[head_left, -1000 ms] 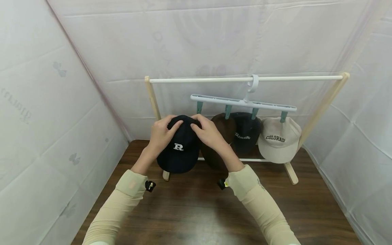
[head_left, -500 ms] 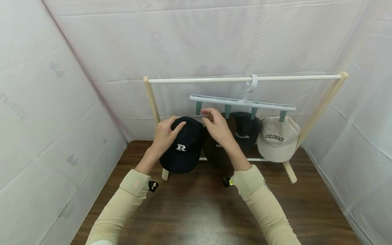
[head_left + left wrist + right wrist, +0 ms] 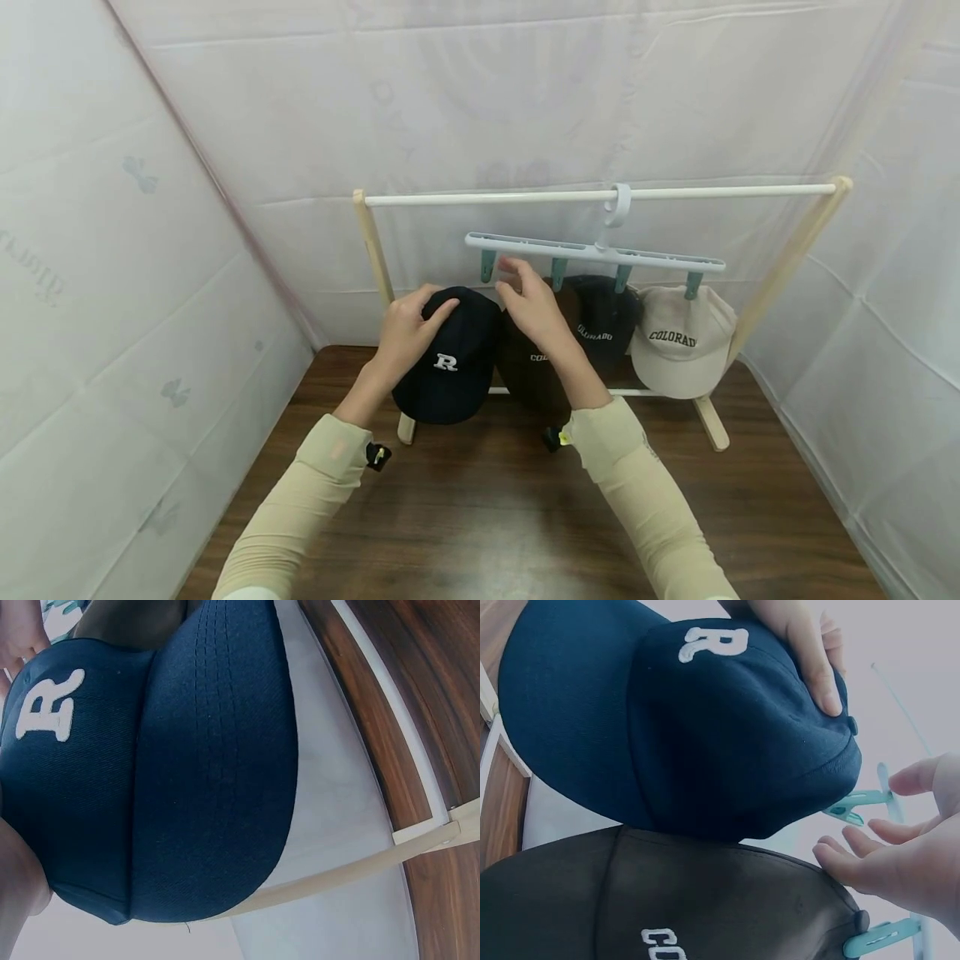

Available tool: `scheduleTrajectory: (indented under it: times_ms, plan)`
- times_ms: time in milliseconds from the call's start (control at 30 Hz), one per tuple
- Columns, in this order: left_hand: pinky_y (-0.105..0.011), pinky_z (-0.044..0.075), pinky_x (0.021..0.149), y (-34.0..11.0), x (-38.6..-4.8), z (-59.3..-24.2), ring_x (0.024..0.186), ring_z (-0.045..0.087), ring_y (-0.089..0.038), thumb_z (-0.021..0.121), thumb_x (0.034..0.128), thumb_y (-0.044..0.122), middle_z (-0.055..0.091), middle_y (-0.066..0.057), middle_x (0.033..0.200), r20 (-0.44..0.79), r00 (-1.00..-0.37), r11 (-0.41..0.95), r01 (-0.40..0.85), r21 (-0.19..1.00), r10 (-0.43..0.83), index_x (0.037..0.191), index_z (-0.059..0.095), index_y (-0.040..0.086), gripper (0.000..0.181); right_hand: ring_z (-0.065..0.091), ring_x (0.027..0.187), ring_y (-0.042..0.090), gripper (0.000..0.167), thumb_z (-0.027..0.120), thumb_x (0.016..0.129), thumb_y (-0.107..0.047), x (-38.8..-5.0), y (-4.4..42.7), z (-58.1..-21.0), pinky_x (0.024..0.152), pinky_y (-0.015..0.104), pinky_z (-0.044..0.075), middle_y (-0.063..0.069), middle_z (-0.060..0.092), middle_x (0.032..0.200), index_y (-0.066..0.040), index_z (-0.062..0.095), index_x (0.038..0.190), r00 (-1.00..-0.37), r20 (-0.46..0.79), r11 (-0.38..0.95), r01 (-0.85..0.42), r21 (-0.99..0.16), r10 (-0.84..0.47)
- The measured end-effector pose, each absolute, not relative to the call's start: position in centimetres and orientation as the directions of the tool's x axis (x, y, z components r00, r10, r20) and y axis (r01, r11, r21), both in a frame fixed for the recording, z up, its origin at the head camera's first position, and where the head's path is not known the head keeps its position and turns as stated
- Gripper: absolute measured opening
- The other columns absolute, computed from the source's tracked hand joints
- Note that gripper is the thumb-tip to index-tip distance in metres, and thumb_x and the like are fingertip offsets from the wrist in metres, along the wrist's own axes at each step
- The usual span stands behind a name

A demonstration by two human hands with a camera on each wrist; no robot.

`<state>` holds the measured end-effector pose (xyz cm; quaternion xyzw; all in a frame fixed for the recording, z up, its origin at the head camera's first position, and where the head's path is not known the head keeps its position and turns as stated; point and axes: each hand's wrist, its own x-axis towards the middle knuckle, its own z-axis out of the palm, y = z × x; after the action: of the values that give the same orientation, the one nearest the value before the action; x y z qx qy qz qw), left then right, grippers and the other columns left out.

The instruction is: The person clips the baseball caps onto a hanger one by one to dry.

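Note:
A dark navy baseball cap point(image 3: 450, 387) with a white R hangs from my left hand point(image 3: 405, 333), which grips its crown with the thumb in front. In the right wrist view that thumb point(image 3: 821, 682) presses near the cap's top button. My right hand point(image 3: 534, 310) holds nothing, its fingers loosely bent and spread close to the leftmost teal clip point(image 3: 487, 266) of a pale hanger point(image 3: 555, 247). That clip point(image 3: 851, 808) appears just beyond the navy cap's crown in the right wrist view; whether they touch, I cannot tell. A brown cap point(image 3: 525, 371) hangs beside the navy one, partly behind my right hand.
A dark cap point(image 3: 603, 317) and a beige cap point(image 3: 682, 358) hang from clips farther right. The hanger hooks over the white rail point(image 3: 480, 197) of a wooden-legged rack. Beneath lies a dark wood table point(image 3: 465, 517), with white sheeting point(image 3: 300, 100) around it.
My right hand has let go of the navy cap and moved up and right towards the leftmost clip. The left hand, still holding the cap, has shifted slightly right.

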<state>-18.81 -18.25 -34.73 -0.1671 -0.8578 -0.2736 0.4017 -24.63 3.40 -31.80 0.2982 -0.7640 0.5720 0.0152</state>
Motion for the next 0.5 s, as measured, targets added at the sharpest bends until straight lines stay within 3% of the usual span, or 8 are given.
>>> scheduleTrajectory:
  times_ms: [233, 500]
  plan:
    - [-0.044, 0.057, 0.072, -18.1, -18.9, -34.9, 0.086, 0.073, -0.03, 0.075, 0.0948, 0.019, 0.076, -0.014, 0.098, 0.777, -0.626, 0.802, 0.498, 0.33, 0.069, 0.105, 0.073, 0.003, 0.019, 0.04, 0.146, 0.028, 0.058, 0.051, 0.108, -0.03, -25.9, 2.7, -31.1, 0.116, 0.046, 0.036, 0.01, 0.038, 0.161, -0.01, 0.032, 0.159, -0.839, 0.271, 0.133, -0.371, -0.919, -0.471]
    - [-0.044, 0.057, 0.071, -17.9, -19.0, -35.0, 0.086, 0.073, -0.031, 0.073, 0.0958, 0.019, 0.076, -0.014, 0.098, 0.766, -0.639, 0.802, 0.489, 0.344, 0.061, 0.105, 0.072, 0.002, 0.02, 0.03, 0.15, 0.029, 0.064, 0.05, 0.109, -0.028, -26.7, 1.7, -31.1, 0.118, 0.043, 0.033, 0.015, 0.028, 0.164, -0.006, 0.021, 0.162, -0.837, 0.228, -0.008, -0.258, -0.966, -0.497]
